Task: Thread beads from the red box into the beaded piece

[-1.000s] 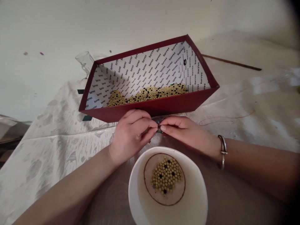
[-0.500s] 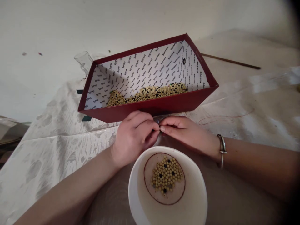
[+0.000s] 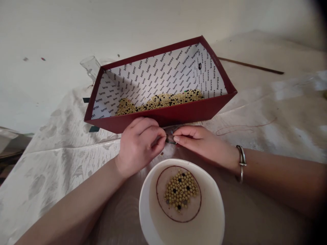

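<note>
My left hand [image 3: 141, 143] is closed in a pinch just in front of the red box [image 3: 176, 114]. Facing it, my right hand [image 3: 191, 137] also pinches, thumb against forefinger. A small gap separates the two sets of fingertips, and something dark shows there, too small to name. Whatever either pinch holds cannot be made out. Below the hands stands a white tub [image 3: 212, 204] with yellow and black beads [image 3: 181, 189] on its bottom. One tiny bead-like speck [image 3: 161, 153] lies under my left fingers.
Many yellow and black beads [image 3: 166, 102] lie along the near side inside the tilted box. A clear glass [image 3: 90, 66] stands behind its left corner. To the right are a thin brown stick [image 3: 252, 65] and a loose reddish thread [image 3: 235, 131] on the patterned cloth [image 3: 51, 136].
My left hand has drawn a little to the left, away from my right fingertips, opening a small gap between them. My right hand has barely moved.
</note>
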A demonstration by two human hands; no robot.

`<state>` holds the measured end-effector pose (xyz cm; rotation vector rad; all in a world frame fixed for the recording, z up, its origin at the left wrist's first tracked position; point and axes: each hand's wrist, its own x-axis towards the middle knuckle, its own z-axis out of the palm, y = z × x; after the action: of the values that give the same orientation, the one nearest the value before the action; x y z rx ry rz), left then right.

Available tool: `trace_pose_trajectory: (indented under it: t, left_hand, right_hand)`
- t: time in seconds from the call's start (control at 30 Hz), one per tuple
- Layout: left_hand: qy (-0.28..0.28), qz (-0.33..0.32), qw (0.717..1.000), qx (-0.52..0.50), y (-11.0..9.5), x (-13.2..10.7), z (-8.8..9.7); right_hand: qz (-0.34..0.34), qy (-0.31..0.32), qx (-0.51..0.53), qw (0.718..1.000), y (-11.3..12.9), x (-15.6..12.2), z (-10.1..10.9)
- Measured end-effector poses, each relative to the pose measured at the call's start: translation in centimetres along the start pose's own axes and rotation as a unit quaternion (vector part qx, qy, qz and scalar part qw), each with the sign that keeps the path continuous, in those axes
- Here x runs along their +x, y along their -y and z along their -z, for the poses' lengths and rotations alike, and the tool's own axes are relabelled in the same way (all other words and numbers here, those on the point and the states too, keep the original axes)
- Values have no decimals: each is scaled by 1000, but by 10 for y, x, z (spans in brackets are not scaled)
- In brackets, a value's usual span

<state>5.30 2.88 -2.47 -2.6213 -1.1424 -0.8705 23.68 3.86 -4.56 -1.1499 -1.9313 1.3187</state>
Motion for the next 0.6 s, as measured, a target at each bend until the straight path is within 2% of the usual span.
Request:
trace_pose_trajectory:
  t: [0.2,0.33,0.47,0.6]
  left_hand:
    - [14,-25,1000,-3,1,0,0]
    - [-3,-3,1000,9,1,0,2]
    - [21,-21,999,-11,-2,0,2]
    - [9,-5,1000,-8,-1,-1,0]
  right_hand:
    - [6,5,3,1000,-1,-1,0]
    - [3,4,2,1000,-1,0,0]
    - [12,10,8,1000,-2,0,-1]
    - [6,-2,5,1000,-2,0,0]
